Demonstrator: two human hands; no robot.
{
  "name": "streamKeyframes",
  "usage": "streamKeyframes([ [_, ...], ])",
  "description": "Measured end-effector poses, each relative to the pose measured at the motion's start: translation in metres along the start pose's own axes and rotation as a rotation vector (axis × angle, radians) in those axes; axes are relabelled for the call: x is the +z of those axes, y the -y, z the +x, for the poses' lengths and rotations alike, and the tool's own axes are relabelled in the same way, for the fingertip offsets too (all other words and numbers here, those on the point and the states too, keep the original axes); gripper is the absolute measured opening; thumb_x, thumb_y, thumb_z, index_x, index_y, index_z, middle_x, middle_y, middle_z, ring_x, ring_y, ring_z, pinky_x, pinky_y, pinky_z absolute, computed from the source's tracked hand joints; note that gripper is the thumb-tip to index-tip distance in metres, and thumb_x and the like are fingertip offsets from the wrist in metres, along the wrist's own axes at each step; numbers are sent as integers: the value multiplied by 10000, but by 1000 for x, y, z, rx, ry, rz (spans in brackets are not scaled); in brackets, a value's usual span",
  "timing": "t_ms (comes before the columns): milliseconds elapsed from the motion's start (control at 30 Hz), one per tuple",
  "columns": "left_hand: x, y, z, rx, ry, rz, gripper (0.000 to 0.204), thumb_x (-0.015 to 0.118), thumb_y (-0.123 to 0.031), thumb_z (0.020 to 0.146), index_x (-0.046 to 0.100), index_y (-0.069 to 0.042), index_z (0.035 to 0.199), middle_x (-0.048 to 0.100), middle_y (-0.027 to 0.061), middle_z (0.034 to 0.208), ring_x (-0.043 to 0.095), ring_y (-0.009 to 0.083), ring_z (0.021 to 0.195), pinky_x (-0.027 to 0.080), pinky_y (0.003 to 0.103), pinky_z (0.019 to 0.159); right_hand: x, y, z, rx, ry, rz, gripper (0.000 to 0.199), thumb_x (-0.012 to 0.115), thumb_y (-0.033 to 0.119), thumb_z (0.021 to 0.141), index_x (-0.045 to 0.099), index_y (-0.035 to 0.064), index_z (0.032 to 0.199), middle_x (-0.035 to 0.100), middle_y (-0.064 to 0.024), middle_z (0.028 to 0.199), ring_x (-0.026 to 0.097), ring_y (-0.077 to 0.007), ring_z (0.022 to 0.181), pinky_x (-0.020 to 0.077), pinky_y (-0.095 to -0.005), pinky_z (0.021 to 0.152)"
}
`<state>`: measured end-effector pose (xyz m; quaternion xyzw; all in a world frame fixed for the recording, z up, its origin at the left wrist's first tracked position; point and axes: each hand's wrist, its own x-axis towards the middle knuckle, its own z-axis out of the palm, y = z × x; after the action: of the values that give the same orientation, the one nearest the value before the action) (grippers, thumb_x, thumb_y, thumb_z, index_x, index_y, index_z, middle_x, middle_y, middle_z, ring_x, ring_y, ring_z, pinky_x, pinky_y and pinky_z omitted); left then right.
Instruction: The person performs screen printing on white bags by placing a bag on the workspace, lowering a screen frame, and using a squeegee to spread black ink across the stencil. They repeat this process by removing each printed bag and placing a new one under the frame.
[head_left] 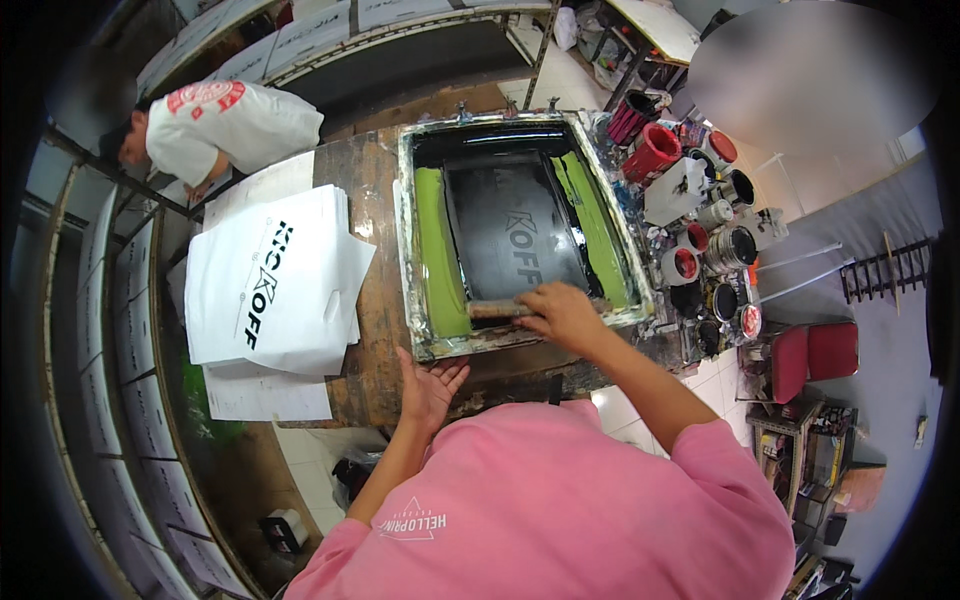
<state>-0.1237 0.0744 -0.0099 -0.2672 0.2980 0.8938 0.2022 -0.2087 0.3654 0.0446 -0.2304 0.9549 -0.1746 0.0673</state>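
**Squeegee at the near edge of the screen, ink stroke in hand**

Far left, another person in a white shirt (232,125) bends over the shelving, well clear of the action. Moving right, a stack of white non-woven bags with black lettering (270,285) lies on the worn brown wooden workbench (372,375), sheets of white paper under it.

Now the person's own left hand (430,385): fingers spread, palm flat, pressed on the bench just at the near left corner of the metal-framed printing screen (415,250), bracing it as far as I can judge. Inside the frame, green mesh borders flank a glossy pool of black ink (510,225), a reversed pale design showing through.

The right hand (562,312) is clamped over the wooden-handled squeegee (497,309), fingers curled round it, the blade lying crosswise at the near end of the mesh. That reads as a pull arriving at its close, or a push about to begin; I cannot tell which.

Right of the frame, a crowd of open ink tins and red-lidded pots (700,240) stands tight together; beyond, red stools (812,355) on the floor.

The next move looks to call for even pressure across the blade, a steady angle, and the left hand keeping that frame from shifting.
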Motion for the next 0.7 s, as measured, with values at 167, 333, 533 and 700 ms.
streamKeyframes([
  [167,-46,29,47,-101,-142,-1,1308,426,-976,830,204,39,1624,396,291,1535,428,422,1435,394,492,1209,88,-14,-25,-101,-44,-51,506,800,364,854,677,137,1289,664,-69,1129,620,-285,1071,520,-441,938],
  [333,-44,34,58,-113,-298,74,1271,388,-987,835,267,10,1613,434,263,1519,477,393,1387,407,498,1182,114,-32,-1,-128,-79,-108,566,806,340,842,647,95,1328,669,-95,1191,613,-297,1078,515,-466,970],
  [533,-36,40,56,-82,-400,120,1209,361,-968,868,300,-3,1595,507,227,1460,540,349,1294,451,498,1110,104,-86,106,-185,-196,-123,529,799,318,844,650,95,1300,663,-105,1177,611,-311,1060,512,-501,985],
  [700,-30,43,54,-51,-450,159,1209,325,-966,880,314,39,1554,552,226,1378,587,316,1209,508,464,1024,92,-130,214,-175,-275,-173,487,816,313,831,655,115,1246,631,-74,1077,615,-298,1021,523,-481,898],
])
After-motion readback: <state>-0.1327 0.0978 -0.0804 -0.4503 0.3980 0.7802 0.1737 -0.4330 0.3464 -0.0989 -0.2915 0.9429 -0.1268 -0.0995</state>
